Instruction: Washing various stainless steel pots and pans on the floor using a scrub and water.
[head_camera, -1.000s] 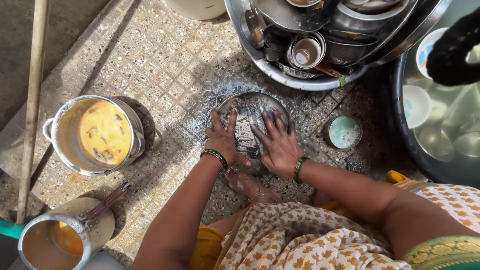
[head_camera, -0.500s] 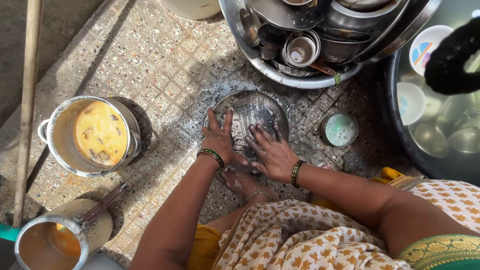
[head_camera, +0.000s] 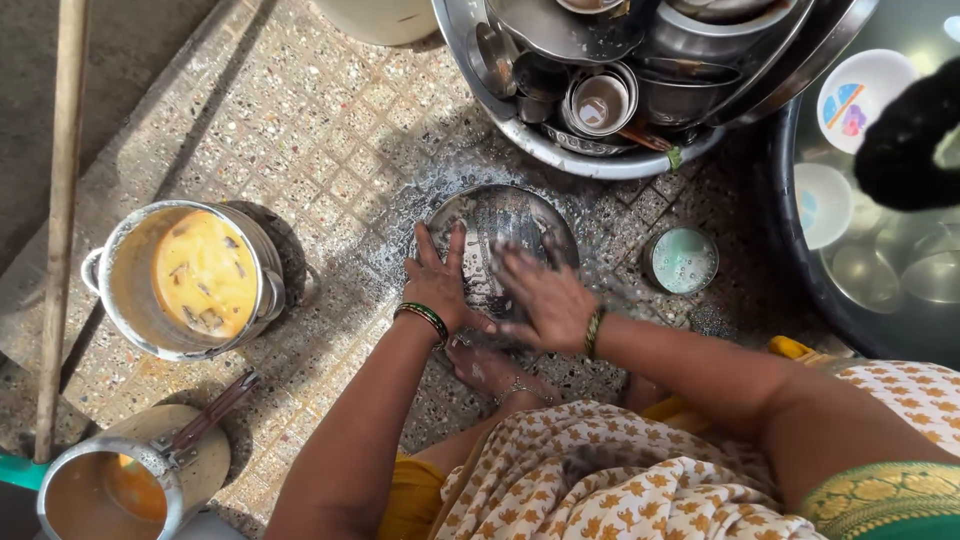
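Both hands lie flat and open on a wet steel plate (head_camera: 503, 240) on the floor (head_camera: 330, 140). Left hand (head_camera: 440, 282) presses the plate's near-left rim, fingers spread, as before. Right hand (head_camera: 543, 297) is blurred and has slid back from the plate's far side toward its near edge. A small round tin (head_camera: 683, 261) sits just right of the plate.

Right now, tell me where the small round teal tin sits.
The teal tin sits on the wet floor right of the steel plate, below the dish-filled basin.
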